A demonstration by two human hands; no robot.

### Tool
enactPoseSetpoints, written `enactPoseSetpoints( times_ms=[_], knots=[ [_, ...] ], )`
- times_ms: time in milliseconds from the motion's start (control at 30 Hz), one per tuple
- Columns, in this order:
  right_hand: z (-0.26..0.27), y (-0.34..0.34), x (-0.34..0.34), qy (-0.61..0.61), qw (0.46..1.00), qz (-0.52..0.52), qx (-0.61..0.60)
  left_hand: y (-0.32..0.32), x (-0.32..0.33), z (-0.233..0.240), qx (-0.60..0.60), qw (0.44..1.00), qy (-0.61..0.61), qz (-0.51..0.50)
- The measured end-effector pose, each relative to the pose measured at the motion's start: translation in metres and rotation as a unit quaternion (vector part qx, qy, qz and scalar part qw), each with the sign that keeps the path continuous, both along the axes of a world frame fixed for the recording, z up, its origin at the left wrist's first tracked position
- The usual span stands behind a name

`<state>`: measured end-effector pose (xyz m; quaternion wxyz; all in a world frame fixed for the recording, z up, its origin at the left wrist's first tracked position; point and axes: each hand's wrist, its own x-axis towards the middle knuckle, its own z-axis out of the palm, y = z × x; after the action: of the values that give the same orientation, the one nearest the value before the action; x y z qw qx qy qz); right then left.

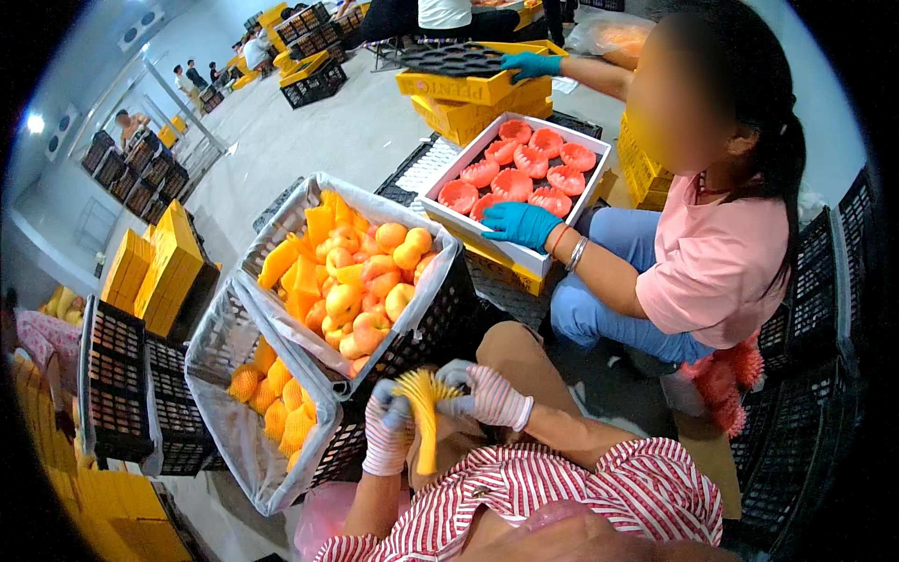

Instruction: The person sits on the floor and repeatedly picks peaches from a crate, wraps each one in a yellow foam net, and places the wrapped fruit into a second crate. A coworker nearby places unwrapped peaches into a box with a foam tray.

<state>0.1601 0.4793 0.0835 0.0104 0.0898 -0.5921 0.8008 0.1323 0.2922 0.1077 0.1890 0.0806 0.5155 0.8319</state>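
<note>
My left hand (388, 427) and my right hand (491, 397), both in striped knit gloves with grey fingertips, grip a yellow foam net sleeve (425, 421) above my lap. Its upper end is spread between my fingers and its lower part hangs down. I cannot see a fruit in it. Beyond my left hand, a lined black plastic crate (242, 449) holds fruits in yellow foam nets (284, 400). Behind it, another lined crate (449, 256) holds bare yellow-orange peaches (351, 295) and loose yellow foam net sleeves (307, 274) on its left side.
A co-worker (716, 267) in teal gloves sits at right, one hand on a white carton (604, 158) with red cup-shaped liners (513, 184), the other holding a black tray (456, 62) over yellow boxes (477, 119). Black crates (116, 379) stand at left. Red foam nets (723, 386) lie at right.
</note>
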Motion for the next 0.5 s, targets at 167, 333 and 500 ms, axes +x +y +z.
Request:
enactPoseSetpoints(
  times_ms=[167,333,500],
  knots=[
    [0.035,0.013,0.008,-0.208,0.921,0.044,-0.325,0.020,0.007,0.027,0.079,0.991,-0.092,0.049],
    [0.022,-0.014,0.025,-0.111,0.927,0.278,-0.225,0.026,0.004,0.036,-0.194,0.978,0.033,-0.062],
    [0.030,0.022,0.016,-0.197,0.879,0.244,-0.358,0.007,-0.067,0.043,-0.319,0.921,0.224,-0.017]
  ],
)
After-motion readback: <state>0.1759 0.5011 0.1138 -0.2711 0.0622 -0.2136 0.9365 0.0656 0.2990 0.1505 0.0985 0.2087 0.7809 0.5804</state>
